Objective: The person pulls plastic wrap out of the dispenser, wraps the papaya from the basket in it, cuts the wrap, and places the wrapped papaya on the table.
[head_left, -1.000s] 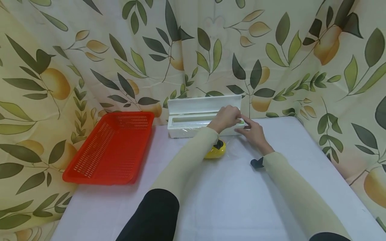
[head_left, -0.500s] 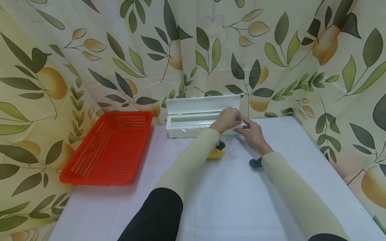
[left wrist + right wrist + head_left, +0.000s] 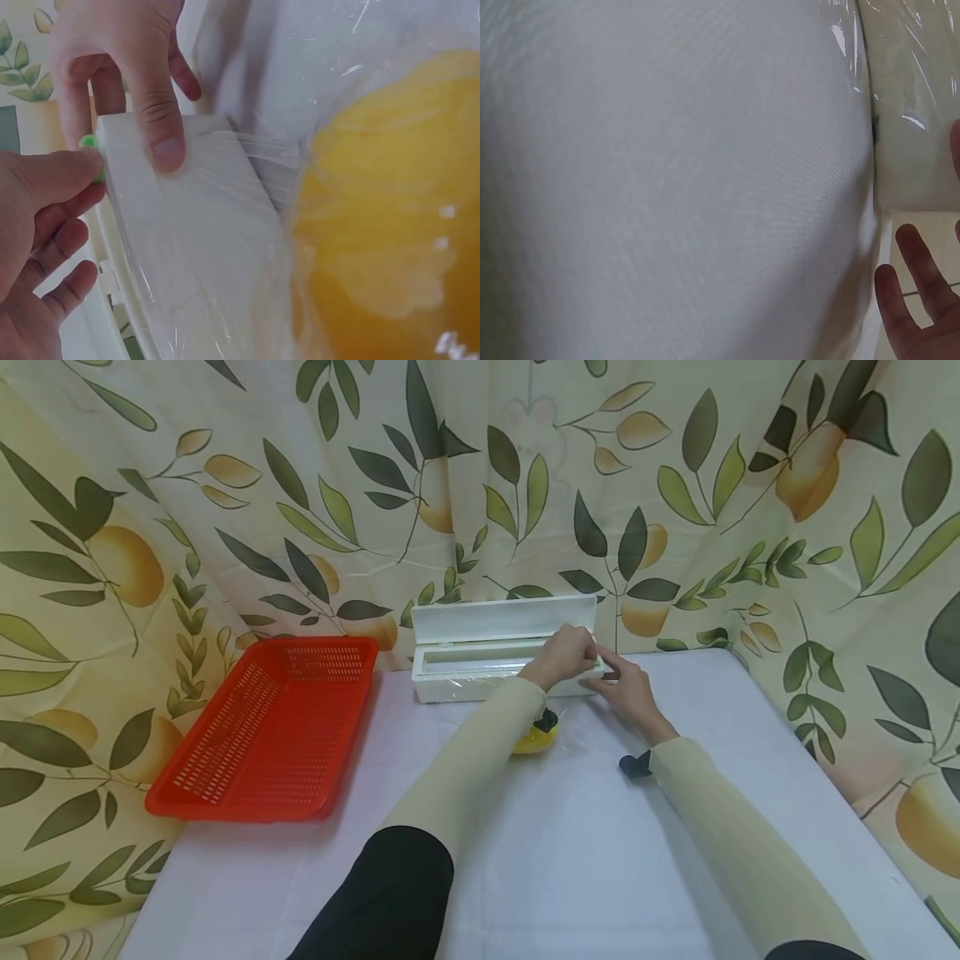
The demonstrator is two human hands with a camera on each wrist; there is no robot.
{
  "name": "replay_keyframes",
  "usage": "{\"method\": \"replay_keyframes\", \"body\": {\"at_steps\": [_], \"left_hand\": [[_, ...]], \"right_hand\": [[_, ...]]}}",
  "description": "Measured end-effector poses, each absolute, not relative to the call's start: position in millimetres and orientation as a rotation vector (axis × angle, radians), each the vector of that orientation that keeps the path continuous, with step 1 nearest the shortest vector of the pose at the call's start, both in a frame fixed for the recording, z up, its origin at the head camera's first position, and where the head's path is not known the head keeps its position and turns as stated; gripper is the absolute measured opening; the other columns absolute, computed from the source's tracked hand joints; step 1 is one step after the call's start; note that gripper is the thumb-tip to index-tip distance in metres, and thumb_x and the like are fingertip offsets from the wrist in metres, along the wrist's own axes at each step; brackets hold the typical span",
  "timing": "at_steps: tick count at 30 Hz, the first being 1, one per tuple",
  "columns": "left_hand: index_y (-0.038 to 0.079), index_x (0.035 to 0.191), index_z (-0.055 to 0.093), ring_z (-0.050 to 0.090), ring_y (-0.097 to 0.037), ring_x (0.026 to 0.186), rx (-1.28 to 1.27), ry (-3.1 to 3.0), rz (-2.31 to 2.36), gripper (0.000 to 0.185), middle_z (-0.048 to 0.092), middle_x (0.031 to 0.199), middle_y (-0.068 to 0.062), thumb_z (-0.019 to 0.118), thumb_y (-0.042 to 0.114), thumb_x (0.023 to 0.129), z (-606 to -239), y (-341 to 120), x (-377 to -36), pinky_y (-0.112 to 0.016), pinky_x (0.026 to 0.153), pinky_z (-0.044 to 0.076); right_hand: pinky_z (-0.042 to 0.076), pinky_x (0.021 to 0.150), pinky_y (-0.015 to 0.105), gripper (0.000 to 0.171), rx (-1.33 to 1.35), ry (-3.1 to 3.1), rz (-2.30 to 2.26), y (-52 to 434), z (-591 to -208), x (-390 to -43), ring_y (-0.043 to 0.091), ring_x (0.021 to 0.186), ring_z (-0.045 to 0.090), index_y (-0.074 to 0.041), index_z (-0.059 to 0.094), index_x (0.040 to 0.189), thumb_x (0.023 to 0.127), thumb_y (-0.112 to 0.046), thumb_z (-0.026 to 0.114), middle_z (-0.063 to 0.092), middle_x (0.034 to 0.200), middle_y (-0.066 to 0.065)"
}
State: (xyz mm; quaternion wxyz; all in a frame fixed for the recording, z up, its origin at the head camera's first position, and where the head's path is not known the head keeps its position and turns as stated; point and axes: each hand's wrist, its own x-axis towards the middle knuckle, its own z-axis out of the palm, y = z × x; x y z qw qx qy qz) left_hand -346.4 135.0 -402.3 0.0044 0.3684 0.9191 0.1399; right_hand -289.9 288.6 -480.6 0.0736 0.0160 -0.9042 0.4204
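A white cling film dispenser (image 3: 450,688) stands at the back of the table with its lid (image 3: 504,621) raised. At its right end, my left hand (image 3: 558,657) pinches a small green slider (image 3: 89,141) between thumb and forefinger. My right hand (image 3: 628,692) grips the same end, its thumb (image 3: 166,150) pressed on the front face and the fingers behind. Clear film (image 3: 270,154) stretches from the dispenser over a rounded yellow thing (image 3: 390,217). In the head view the left sleeve partly hides this yellow thing.
A red perforated plastic basket (image 3: 277,735) sits on the left of the white-covered table (image 3: 585,860). A leaf-and-fruit patterned curtain (image 3: 517,485) hangs right behind the dispenser and along both sides.
The head view has shifted very slightly. Both hands stay at the dispenser's right end, with the same hold.
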Motion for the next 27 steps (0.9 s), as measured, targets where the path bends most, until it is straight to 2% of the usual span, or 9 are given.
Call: {"method": "replay_keyframes", "body": {"at_steps": [10, 27], "left_hand": [[0.012, 0.101, 0.08, 0.067, -0.011, 0.089, 1.189, 2.826, 0.416, 0.009, 0.076, 0.096, 0.001, 0.072, 0.013, 0.097, -399.2, 132.9, -348.1, -0.017, 0.08, 0.052], [0.01, 0.104, 0.08, 0.066, -0.012, 0.091, 1.231, 2.824, 0.456, 0.011, 0.076, 0.099, -0.001, 0.072, 0.011, 0.096, -400.4, 126.7, -347.0, -0.017, 0.082, 0.051]], "right_hand": [[0.055, 0.093, 0.052, 0.077, 0.046, -2.724, 1.25, 290.3, -480.4, -289.9, 0.042, 0.119, 0.063, -0.025, 0.039, 0.16, 0.093, -0.027, 0.078, 0.041, 0.161, 0.013], [0.056, 0.091, 0.05, 0.078, 0.026, -2.756, 1.217, 291.5, -480.6, -293.5, 0.041, 0.117, 0.065, -0.021, 0.038, 0.16, 0.093, -0.026, 0.079, 0.042, 0.16, 0.014]]}}
